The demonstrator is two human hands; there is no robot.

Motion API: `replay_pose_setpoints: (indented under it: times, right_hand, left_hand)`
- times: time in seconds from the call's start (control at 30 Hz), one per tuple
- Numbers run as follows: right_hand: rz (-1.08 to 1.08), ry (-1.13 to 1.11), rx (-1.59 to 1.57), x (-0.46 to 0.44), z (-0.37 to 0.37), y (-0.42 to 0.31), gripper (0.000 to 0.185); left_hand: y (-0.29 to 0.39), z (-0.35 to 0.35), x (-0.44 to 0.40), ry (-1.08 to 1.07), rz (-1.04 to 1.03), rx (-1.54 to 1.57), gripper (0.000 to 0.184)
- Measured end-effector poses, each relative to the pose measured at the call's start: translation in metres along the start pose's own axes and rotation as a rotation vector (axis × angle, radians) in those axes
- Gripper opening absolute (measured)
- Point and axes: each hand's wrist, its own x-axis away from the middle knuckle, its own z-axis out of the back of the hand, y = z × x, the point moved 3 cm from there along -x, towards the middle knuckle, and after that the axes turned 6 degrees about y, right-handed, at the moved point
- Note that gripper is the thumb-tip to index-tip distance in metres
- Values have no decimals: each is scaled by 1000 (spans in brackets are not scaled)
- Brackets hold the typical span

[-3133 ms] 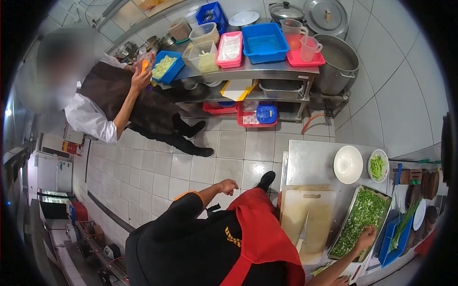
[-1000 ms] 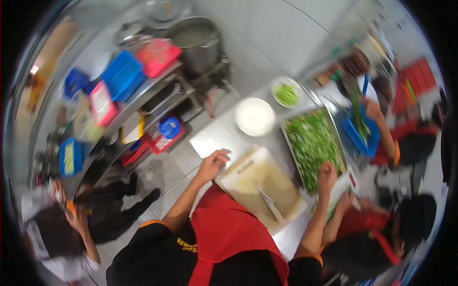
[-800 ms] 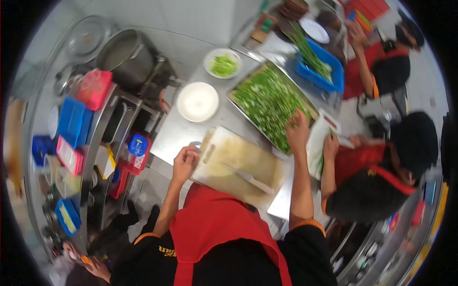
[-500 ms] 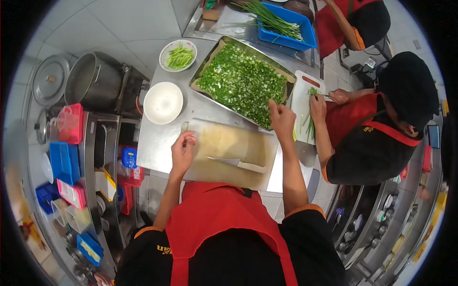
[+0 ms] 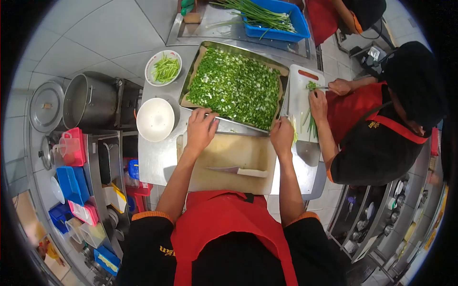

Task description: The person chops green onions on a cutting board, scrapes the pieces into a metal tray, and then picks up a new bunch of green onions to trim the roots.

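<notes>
A: Where was the large rectangular metal tray (image 5: 284, 81)?

B: On the stainless-steel table (image 5: 160, 157), slightly slanted, beyond the cutting board. Its brown-lined inside was spread with finely chopped green and white pieces (image 5: 234, 86).

A: And the person's left hand (image 5: 201, 127)?

B: At the tray's near rim, towards the left. The fingers were parted and bent at the edge; I couldn't tell whether they gripped it.

A: The right hand (image 5: 282, 134)?

B: By the near right corner, fingers curled in. I couldn't tell whether they were clenched on the rim or only leaning against it.

A: How much room lay around the tray?

B: Little on the right: a co-worker's white rectangular board (image 5: 299, 86) lay just beside that corner, with a narrow gap next to the right hand. On the left, a slim strip of steel ran between the tray and a round white bowl (image 5: 155, 119); a smaller bowl of pale green strips (image 5: 149, 72) sat near too. A blue plastic bin (image 5: 286, 37) of long green stalks stood beyond the far rim.

A: And nearer the body?

B: The worn cream rectangular cutting board (image 5: 214, 152) reached the table's near edge. A white-handled knife (image 5: 245, 172) lay across it, blade pointing left, handle end near the board's right edge.
</notes>
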Motion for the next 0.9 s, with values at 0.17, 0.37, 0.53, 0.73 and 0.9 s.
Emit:
replay_pose_setpoints:
  times: [0.17,0.37,0.53,0.73,0.9]
  right_hand:
    - [80,288,20,-18,14,-12,17]
    - [145,-308,29,56,-24,-68,20]
    - [105,-245,293,56,-63,-89,29]
    - [-2,-178,315,47,-81,-103,18]
    - [-18,-275,209,53,-94,-99,13]
  left_hand:
    - [9,-8,11,26,90,35,18]
    - [21,-1,12,220,43,-60,20]
    - [27,-5,41,53,72,-67,13]
    - [18,-28,20,-188,216,-169,16]
    - [10,-32,10,-279,436,-129,20]
